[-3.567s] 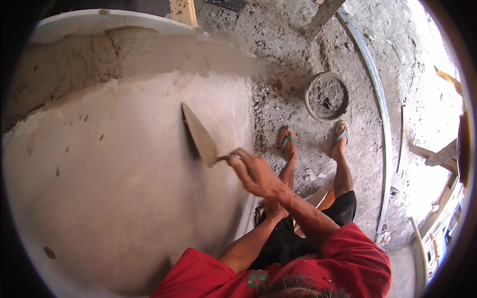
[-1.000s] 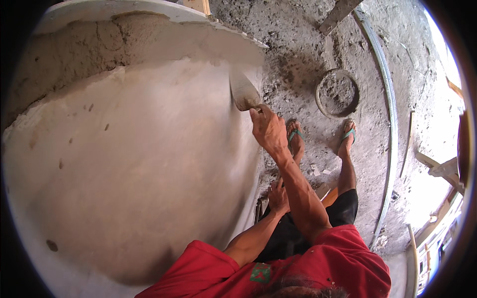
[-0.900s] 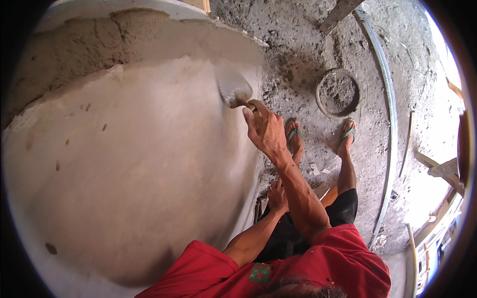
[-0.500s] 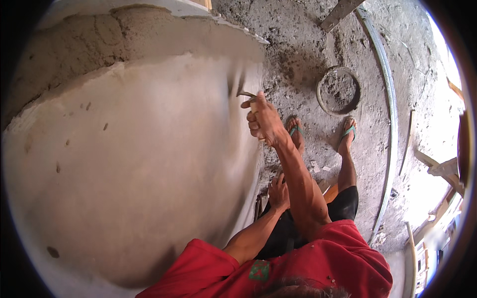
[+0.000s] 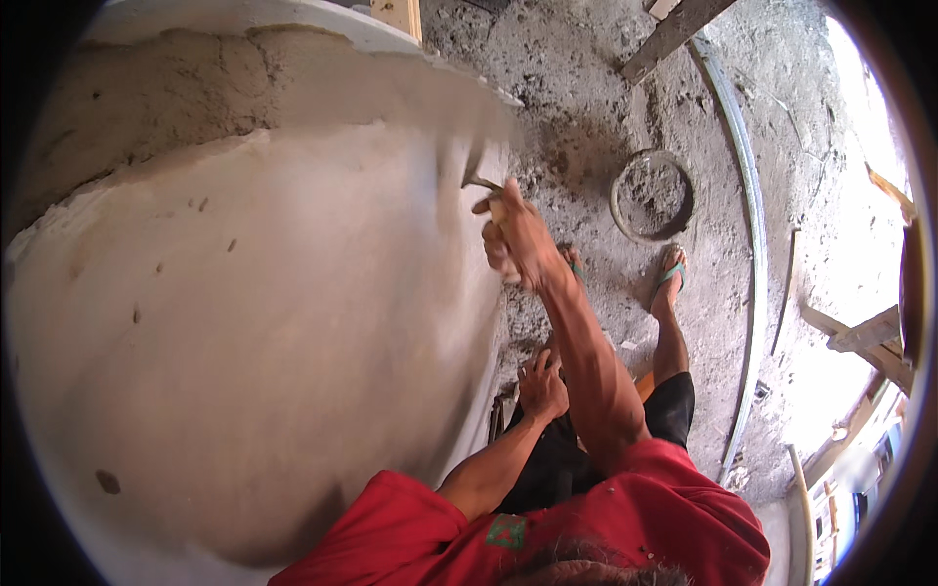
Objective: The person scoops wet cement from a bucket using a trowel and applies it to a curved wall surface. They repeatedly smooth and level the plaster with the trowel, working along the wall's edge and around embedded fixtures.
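Observation:
My right hand point(image 5: 520, 237) is closed around the handle of a trowel point(image 5: 478, 182). The trowel's bent metal neck shows above my fingers, while its blade is seen nearly edge-on and blurred against the wall point(image 5: 293, 313). Smooth pale plaster covers most of that wall, with a rougher, darker band of mortar point(image 5: 166, 88) along its far upper part. Lower down, my left hand point(image 5: 543, 387) rests by my knee with its fingers apart, holding nothing that I can see.
Rough grey ground with rubble lies right of the wall. A round ring point(image 5: 615, 201) sits beyond my sandalled foot point(image 5: 670, 278). Further right runs a long curved strip point(image 5: 750, 205). A wooden beam point(image 5: 674, 41) juts in at the top, and timber pieces point(image 5: 865, 337) stand at the right.
My view has shifted slightly, so the ring and feet appear a little lower and further left. My right hand keeps its grip on the trowel at the wall's edge; my left hand stays by the knee.

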`<state>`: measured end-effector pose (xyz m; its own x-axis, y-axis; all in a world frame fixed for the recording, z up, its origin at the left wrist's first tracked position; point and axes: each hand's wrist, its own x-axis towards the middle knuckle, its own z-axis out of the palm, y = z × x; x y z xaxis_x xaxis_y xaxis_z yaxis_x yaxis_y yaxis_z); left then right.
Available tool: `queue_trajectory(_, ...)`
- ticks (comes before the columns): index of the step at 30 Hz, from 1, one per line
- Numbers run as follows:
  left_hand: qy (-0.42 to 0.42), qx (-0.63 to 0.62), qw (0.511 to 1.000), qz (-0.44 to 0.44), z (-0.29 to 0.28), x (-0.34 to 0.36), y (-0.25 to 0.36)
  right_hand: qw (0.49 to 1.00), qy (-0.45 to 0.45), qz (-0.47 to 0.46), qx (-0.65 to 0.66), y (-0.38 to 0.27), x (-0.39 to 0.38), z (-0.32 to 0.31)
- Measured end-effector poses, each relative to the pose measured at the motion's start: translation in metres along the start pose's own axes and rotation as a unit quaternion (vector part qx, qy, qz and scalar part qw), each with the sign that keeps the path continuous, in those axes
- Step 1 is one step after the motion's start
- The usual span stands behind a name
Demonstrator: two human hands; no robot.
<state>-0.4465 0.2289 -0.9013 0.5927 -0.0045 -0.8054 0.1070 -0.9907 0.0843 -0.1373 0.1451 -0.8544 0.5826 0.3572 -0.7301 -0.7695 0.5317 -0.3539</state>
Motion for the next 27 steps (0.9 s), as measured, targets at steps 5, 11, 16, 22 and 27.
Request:
queue_trajectory(5, -0.019, 0.001, 1.0, -0.002, -0.001, -0.005, -0.005, 0.999, -0.038, -0.023, -0.001, -0.037, -0.003, 0.048)
queue_trajectory(11, 0.015, -0.055, 0.998, -0.004, -0.008, -0.007, 0.005, 0.994, -0.026, -0.05, -0.097, -0.062, -0.044, 0.083)
queue_trajectory(16, 0.039, -0.116, 0.992, -0.023, -0.019, -0.009, 0.016, 0.982, -0.022, -0.073, -0.174, -0.078, -0.069, 0.101)
queue_trajectory(22, 0.087, -0.124, 0.987, 0.045, 0.025, 0.001, 0.009, 0.95, -0.029, -0.118, -0.288, -0.081, -0.111, 0.118)
queue_trajectory(27, 0.117, -0.071, 0.987, 0.079, 0.037, -0.001, 0.012, 0.843, -0.04, -0.315, -0.434, -0.015, -0.137, 0.084)
